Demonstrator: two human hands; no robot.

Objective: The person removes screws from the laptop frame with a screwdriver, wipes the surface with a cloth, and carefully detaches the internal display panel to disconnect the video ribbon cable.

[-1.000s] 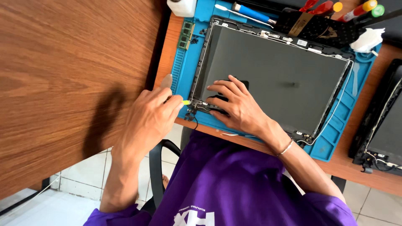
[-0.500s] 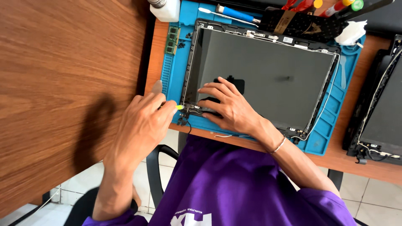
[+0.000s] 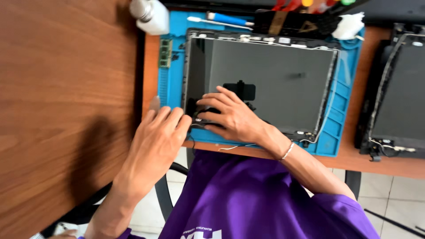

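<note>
Wood-grain surface fills the nine o'clock half of the head view, with a blue work mat lying toward three o'clock and pale floor tiles showing at six.

On the mat rests a laptop screen panel, dark face up, its thin frame loose along the edges. The left hand lies flat at the panel's seven o'clock corner, fingers together and stretched out, the tips covering the corner, so whether they pinch anything I cannot tell. The right hand presses on the panel's lower edge just beside the left, fingers slightly spread and curled down onto a small dark part that they mostly hide.

At twelve o'clock a white bottle is cut off by the picture's edge, and a blue-handled tool lies beside a tool rack whose contents are cropped. At three o'clock a second screen assembly runs out of view. A purple shirt fills six o'clock.
</note>
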